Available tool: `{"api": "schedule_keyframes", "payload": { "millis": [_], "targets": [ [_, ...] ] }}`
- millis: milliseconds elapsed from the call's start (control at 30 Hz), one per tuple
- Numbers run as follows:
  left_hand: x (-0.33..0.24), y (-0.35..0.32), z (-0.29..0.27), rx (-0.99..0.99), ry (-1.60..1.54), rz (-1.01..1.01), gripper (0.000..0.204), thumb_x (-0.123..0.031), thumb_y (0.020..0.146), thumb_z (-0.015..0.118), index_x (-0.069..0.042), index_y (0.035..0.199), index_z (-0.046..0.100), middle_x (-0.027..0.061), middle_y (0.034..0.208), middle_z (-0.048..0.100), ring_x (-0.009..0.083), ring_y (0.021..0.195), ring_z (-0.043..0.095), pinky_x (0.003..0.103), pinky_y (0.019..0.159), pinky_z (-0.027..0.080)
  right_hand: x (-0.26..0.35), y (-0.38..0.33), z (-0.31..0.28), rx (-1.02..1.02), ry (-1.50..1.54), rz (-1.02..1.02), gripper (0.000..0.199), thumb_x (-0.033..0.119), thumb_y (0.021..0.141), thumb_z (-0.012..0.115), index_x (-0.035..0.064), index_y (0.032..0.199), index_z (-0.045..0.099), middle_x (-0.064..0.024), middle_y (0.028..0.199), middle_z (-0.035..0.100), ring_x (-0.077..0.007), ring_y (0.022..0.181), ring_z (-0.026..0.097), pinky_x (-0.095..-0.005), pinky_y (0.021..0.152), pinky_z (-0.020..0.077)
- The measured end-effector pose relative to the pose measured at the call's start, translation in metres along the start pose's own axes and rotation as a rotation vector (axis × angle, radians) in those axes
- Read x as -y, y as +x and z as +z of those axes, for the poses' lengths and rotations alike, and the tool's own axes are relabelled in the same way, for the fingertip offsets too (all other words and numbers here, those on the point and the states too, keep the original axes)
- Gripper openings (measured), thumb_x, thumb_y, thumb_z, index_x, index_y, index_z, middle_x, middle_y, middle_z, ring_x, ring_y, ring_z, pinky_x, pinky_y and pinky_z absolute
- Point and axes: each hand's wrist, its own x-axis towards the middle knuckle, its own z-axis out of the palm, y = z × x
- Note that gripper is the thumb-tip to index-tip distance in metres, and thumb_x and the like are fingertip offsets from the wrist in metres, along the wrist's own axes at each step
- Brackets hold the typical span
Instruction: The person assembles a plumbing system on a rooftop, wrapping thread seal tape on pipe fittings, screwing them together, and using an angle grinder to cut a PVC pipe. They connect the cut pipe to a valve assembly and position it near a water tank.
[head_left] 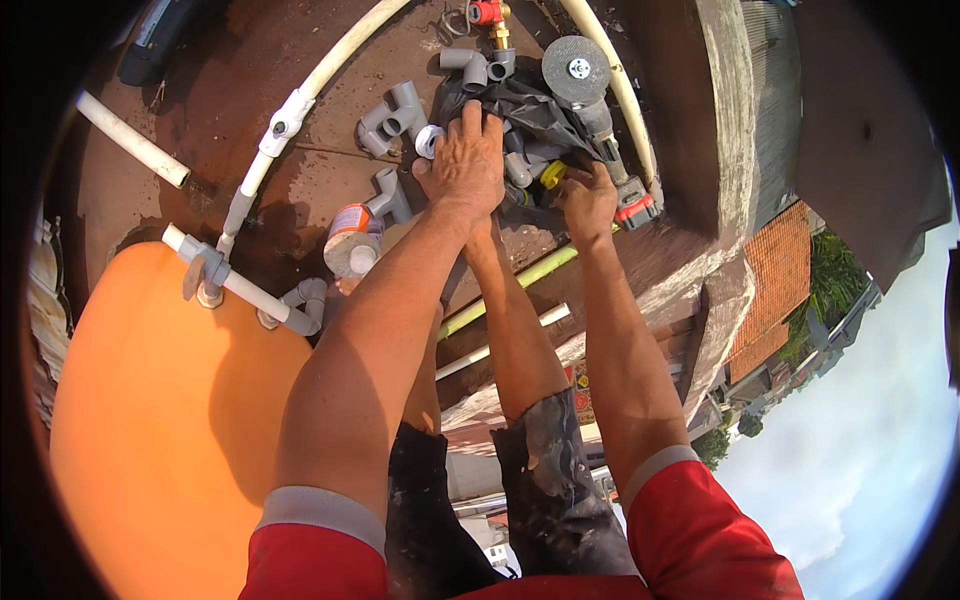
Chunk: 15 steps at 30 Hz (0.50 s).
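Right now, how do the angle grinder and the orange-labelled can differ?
The angle grinder is long, with a flat grey disc; the orange-labelled can is short and stubby. The grinder lies beside the right hand, the can left of the left hand. Both turn a round face toward the camera.

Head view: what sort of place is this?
Likely an outdoor rooftop or raised slab with plumbing work on it: loose grey pipe fittings lie about, a large orange tank with pipework stands alongside, and a tiled roof shows past the edge.
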Motion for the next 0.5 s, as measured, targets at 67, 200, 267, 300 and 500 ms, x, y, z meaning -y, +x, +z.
{"api": "schedule_keyframes", "payload": {
  "millis": [67,200,267,300,500],
  "targets": [
    [0.008,0.0,0.004,-0.066,-0.083,0.053,0.07,-0.007,0.084,0.082,-0.006,0.149,0.053,0.0205,0.152,0.047,0.0461,0.131,0.063,0.063,0.107,0.055,0.02,-0.001,0.0,0.057,-0.014,-0.094,0.039,-0.005,0.098,0.066,-0.0021,0.136,0.069,-0.0137,0.114,0.079,-0.0203,0.094,0.075,-0.0335,0.082,0.0621],
    [0.004,0.003,0.005,-0.204,-0.316,0.142,0.055,-0.007,0.087,0.076,0.001,0.137,0.055,0.0228,0.135,0.055,0.0506,0.121,0.066,0.055,0.104,0.056,0.023,0.015,0.005,-0.019,-0.5,-0.25,0.045,0.013,0.094,0.083,-0.0016,0.135,0.07,-0.0241,0.117,0.08,-0.0359,0.103,0.078,-0.0439,0.097,0.0602],
    [-0.009,0.01,-0.004,-0.195,-0.307,0.152,0.052,-0.009,0.087,0.077,0.002,0.134,0.056,0.0224,0.13,0.058,0.0495,0.119,0.066,0.056,0.101,0.056,0.022,0.023,0.008,-0.075,-0.683,-0.16,0.058,0.025,0.087,0.093,-0.0019,0.133,0.069,-0.0287,0.117,0.079,-0.0451,0.11,0.077,-0.0479,0.1,0.0582],
    [-0.011,0.013,-0.004,-0.199,-0.304,0.15,0.051,-0.01,0.088,0.077,0.003,0.132,0.057,0.0222,0.128,0.059,0.049,0.118,0.067,0.056,0.1,0.056,0.021,0.024,0.009,-0.056,-0.561,-0.126,0.059,0.025,0.086,0.093,-0.0022,0.132,0.069,-0.0286,0.117,0.079,-0.0447,0.11,0.077,-0.0475,0.1,0.0583],
    [-0.015,0.004,-0.007,-0.261,-0.227,0.26,0.06,-0.009,0.08,0.081,-0.004,0.138,0.067,0.0194,0.135,0.058,0.0425,0.129,0.06,0.055,0.109,0.05,0.04,-0.022,0.003,-0.077,-0.461,-0.272,0.049,0.025,0.085,0.095,-0.0026,0.112,0.065,-0.0207,0.099,0.077,-0.0381,0.092,0.076,-0.0473,0.091,0.0588]
  ]
}}
